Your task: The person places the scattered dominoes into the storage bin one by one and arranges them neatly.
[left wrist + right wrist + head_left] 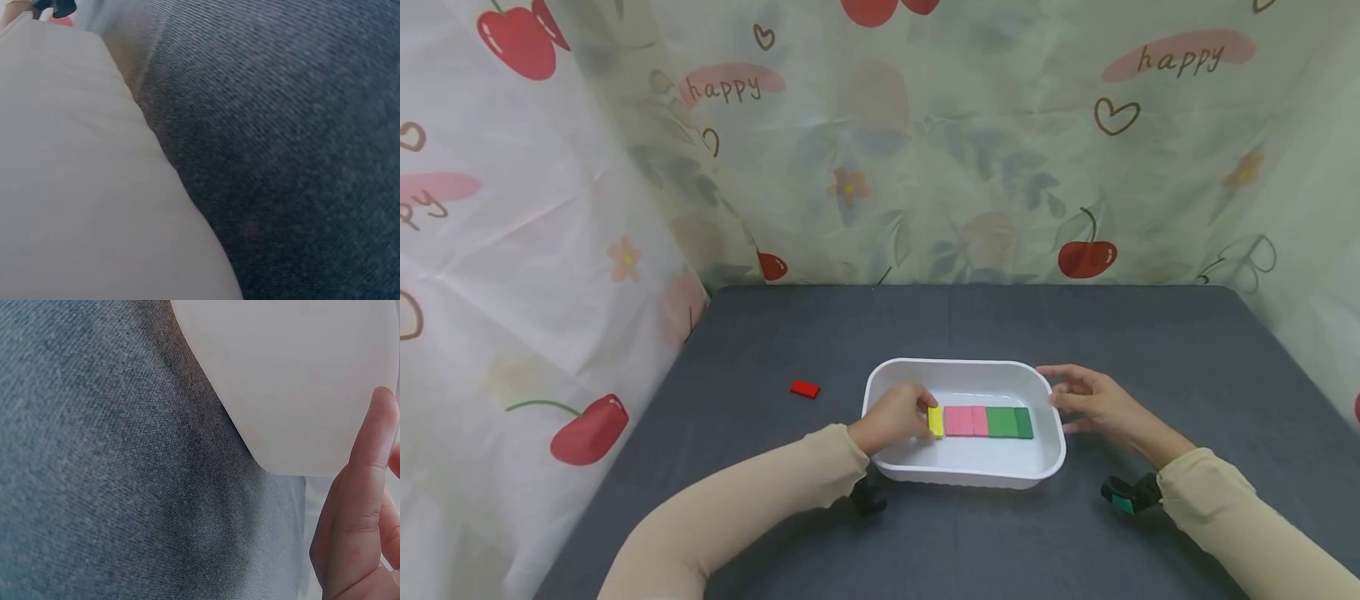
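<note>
A white plastic tray [985,462] sits on the dark table. In it a row of flat coloured tiles runs left to right: pink tiles [958,421], then green tiles [1002,422]. At the row's left end, a small gap from the pink, is a yellow tile [936,422]. My left hand [895,417] reaches over the tray's left side and pinches this yellow tile between thumb and fingers. At the tray's right end, my right hand [1093,404] rests loosely spread fingers against the outside wall. The right wrist view shows a finger [369,469] along the white wall.
A red tile [805,389] lies on the table left of the tray. The dark tabletop [985,542] extends around the tray. Printed curtains [880,150] hang behind and at both sides. The left wrist view shows mostly sleeve [81,162] and table.
</note>
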`<action>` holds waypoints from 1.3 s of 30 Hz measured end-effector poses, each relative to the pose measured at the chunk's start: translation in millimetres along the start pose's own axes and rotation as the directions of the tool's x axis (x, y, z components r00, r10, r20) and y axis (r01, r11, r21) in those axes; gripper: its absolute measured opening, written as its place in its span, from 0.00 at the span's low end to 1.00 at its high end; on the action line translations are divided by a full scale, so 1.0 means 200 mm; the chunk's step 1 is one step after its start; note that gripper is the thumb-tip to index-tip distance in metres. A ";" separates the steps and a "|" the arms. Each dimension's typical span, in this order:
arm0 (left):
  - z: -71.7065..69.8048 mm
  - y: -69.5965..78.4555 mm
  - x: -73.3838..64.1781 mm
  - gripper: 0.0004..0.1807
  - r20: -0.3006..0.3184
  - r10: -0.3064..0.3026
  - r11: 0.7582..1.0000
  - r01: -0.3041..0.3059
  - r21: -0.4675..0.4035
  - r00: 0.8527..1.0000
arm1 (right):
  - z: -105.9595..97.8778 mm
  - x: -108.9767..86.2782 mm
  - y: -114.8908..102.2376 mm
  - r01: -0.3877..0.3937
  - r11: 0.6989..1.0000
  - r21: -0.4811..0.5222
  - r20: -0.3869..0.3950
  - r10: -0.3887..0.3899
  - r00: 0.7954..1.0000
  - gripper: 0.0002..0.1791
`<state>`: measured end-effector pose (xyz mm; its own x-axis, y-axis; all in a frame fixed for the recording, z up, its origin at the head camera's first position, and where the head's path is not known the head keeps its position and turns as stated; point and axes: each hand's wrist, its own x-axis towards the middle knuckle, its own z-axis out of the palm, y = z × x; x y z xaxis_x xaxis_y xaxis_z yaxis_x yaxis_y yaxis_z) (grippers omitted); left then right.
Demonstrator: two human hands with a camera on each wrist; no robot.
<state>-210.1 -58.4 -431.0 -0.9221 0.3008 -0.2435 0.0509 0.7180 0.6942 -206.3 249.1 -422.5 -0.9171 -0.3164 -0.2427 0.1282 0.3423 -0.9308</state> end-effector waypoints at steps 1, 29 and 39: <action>0.00 0.00 0.00 0.22 -0.003 0.001 1.000 -0.001 0.011 1.000 | 0.00 0.00 0.00 0.001 1.000 0.001 0.000 -0.001 1.000 0.36; -0.03 0.07 -0.06 0.22 0.051 -0.279 0.946 0.284 -0.156 0.959 | 0.00 0.00 0.00 -0.008 1.000 0.005 0.008 0.008 1.000 0.36; -0.02 0.07 -0.05 0.23 0.051 -0.260 0.948 0.265 -0.177 0.964 | 0.00 0.00 0.00 -0.009 1.000 -0.019 -0.008 0.008 1.000 0.36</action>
<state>-202.3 -53.7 -416.8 -0.8828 0.1359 -0.4497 -0.2635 0.6492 0.7135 -206.3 248.4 -422.3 -0.9189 -0.3063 -0.2484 0.1290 0.3616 -0.9234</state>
